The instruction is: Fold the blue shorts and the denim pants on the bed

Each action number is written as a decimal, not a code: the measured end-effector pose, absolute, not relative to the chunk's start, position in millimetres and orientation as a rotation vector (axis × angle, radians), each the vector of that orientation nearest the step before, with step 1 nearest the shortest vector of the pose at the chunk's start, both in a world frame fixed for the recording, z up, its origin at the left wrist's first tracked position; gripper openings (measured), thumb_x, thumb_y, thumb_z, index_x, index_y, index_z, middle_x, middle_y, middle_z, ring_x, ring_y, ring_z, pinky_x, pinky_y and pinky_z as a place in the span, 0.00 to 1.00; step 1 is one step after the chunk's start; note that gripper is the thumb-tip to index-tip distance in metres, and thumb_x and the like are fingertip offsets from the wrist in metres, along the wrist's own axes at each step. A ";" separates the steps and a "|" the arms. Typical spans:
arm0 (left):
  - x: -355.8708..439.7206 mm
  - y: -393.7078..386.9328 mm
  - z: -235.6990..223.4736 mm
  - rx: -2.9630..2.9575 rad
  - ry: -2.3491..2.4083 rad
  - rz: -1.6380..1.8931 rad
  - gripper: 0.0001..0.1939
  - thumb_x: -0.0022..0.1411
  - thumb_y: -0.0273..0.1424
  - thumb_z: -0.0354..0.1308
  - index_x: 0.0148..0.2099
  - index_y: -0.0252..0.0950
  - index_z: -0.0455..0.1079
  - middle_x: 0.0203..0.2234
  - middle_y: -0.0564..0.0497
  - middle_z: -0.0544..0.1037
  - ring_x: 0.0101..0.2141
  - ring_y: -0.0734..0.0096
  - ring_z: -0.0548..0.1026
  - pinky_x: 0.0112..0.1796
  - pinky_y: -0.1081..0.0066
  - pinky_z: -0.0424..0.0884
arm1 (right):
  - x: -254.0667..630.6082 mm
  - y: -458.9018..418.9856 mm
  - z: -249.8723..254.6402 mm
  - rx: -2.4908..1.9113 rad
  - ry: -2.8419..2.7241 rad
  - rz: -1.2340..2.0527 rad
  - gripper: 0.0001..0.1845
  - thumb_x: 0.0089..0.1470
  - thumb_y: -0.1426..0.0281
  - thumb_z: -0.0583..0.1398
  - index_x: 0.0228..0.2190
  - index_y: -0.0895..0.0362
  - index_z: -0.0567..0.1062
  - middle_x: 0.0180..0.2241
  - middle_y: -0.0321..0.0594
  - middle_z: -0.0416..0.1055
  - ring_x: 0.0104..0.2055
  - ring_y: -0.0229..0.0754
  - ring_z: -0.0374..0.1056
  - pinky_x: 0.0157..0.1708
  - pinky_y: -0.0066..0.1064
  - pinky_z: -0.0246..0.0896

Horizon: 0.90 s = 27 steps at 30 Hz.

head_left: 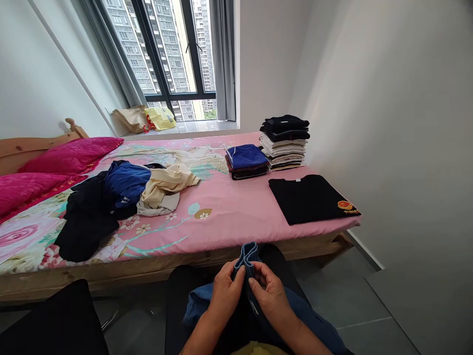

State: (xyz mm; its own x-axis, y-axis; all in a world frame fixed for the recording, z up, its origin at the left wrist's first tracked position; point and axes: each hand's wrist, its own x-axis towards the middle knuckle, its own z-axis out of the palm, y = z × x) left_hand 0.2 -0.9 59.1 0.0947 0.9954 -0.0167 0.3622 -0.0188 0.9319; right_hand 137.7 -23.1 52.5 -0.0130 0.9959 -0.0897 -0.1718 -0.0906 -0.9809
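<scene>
Two thumbs [240, 277] uppermost, left hand [224, 291] beside right hand [271, 296], pinching blue garment [244, 254]

Blue garment [250, 252], pink floral bedsheet [232, 212]

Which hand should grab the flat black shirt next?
Probably the right hand: the black shirt lies off to that side. It and the left hand hold the blue garment, so the right must let go first.
</scene>
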 end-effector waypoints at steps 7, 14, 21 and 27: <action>3.0 -2.5 70.1 1.443 1.452 0.855 0.21 0.51 0.34 0.60 0.48 0.36 0.72 0.44 0.47 0.77 0.47 0.58 0.71 0.49 0.63 0.65 | 143.4 -29.8 50.2 -1.123 -1.190 1.305 0.19 0.46 0.75 0.55 0.40 0.53 0.78 0.45 0.41 0.72 0.51 0.49 0.64 0.57 0.42 0.52; 3.9 -0.9 70.7 1.408 1.396 0.900 0.24 0.46 0.23 0.52 0.48 0.36 0.72 0.43 0.49 0.77 0.46 0.59 0.72 0.49 0.63 0.65 | 146.6 -29.2 46.1 -1.160 -0.688 1.558 0.22 0.46 0.59 0.63 0.42 0.56 0.72 0.39 0.44 0.71 0.43 0.48 0.67 0.42 0.40 0.66; 12.3 -16.8 69.2 1.931 1.386 0.857 0.35 0.44 0.18 0.49 0.56 0.39 0.65 0.46 0.44 0.72 0.48 0.58 0.69 0.51 0.58 0.66 | 150.3 -24.4 65.3 -0.985 -0.505 1.796 0.23 0.50 0.55 0.61 0.43 0.56 0.70 0.39 0.42 0.72 0.37 0.41 0.69 0.34 0.33 0.66; 47.9 -45.1 24.2 2.477 1.400 0.783 0.36 0.50 0.15 0.46 0.61 0.41 0.60 0.46 0.39 0.73 0.43 0.51 0.73 0.43 0.52 0.73 | 169.9 0.2 87.5 -1.100 -0.647 1.856 0.18 0.45 0.58 0.66 0.32 0.60 0.74 0.30 0.41 0.75 0.35 0.42 0.70 0.41 0.32 0.63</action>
